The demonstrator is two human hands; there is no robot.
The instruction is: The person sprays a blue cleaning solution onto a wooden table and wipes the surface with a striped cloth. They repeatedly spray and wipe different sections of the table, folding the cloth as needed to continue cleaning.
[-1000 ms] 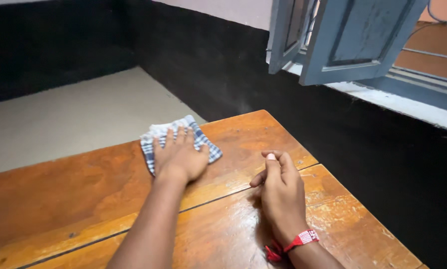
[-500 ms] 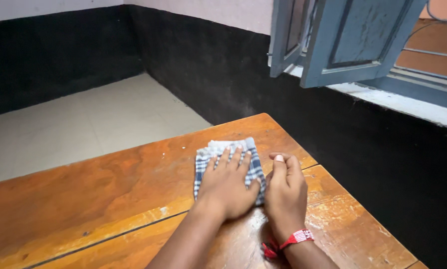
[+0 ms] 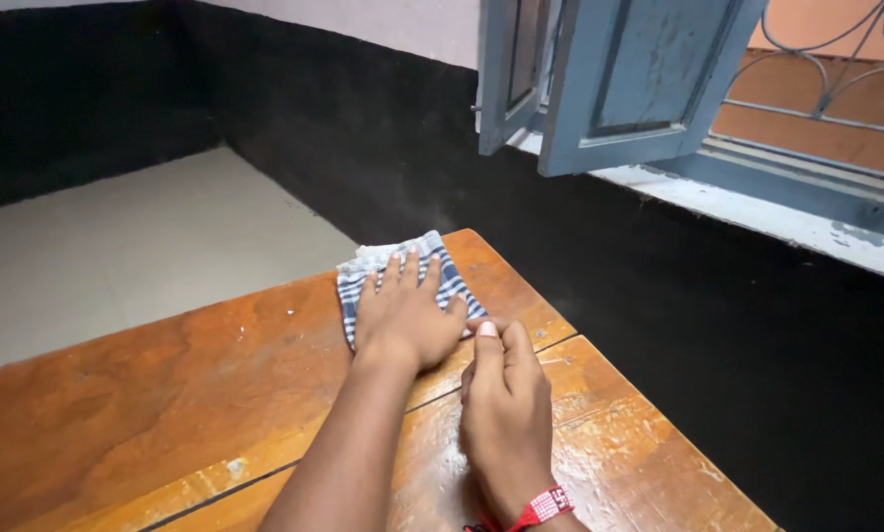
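I see my left hand [image 3: 406, 320] pressed flat on a blue and white checked cloth [image 3: 403, 281], fingers spread and released, not gripping it. The cloth lies near the far corner of the wooden worktop [image 3: 166, 414], below the open blue window shutter [image 3: 639, 84]. My right hand [image 3: 506, 419], with a red wristband [image 3: 544, 508], rests loosely curled and empty just beside the left, its thumb close to the left hand.

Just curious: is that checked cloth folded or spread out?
Folded: the cloth shows a small layered pad under the flat left hand.
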